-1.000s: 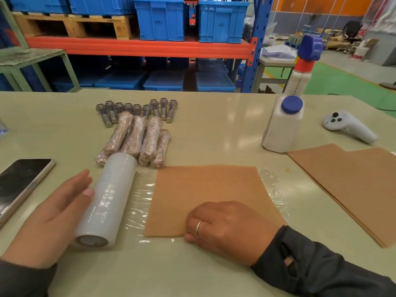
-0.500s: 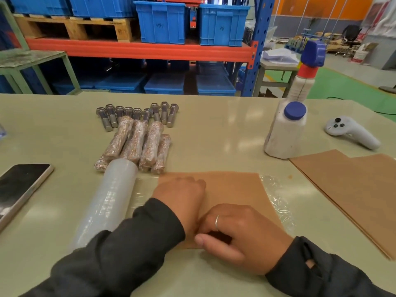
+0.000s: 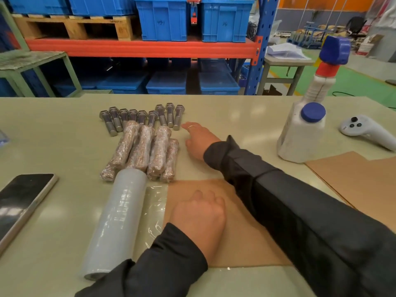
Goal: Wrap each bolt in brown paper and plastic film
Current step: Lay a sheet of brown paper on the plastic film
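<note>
Bolts are lined near the bench's far edge, just beside the outstretched, loose-fingered right hand; brown paper is pressed by the flat left hand, wrapped bolts alongside.

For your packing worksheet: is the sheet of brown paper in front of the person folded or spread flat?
Spread flat. The brown paper lies unfolded on clear plastic film, with the left hand resting on it.

Blue crates fill an orange-beamed rack beside green floor.
</note>
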A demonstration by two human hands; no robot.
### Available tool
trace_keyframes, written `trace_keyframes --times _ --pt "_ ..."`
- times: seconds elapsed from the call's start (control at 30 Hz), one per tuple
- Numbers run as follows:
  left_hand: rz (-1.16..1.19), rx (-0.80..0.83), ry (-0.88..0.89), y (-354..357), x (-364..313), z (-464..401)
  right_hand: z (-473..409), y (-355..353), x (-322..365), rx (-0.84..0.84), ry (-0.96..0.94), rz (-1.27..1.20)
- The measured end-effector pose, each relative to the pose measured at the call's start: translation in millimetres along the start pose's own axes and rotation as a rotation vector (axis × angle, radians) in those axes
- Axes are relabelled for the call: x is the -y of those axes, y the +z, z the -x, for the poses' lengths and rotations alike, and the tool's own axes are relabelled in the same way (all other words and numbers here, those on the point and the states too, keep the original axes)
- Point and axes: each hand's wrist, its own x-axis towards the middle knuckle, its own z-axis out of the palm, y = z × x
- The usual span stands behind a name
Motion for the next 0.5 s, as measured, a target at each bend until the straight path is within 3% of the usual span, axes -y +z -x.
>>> trace_keyframes --times 0.33,0.5 --pt "-0.015 -0.041 -0.052 3.7 -3.4 -1.9 -59.9 12.8 -2.0 0.077 -0.064 0.068" --pt "-0.006 -0.056 -0.049 5.8 -3.2 -2.0 -52.3 13.7 -2.1 -0.102 -0.08 0.204"
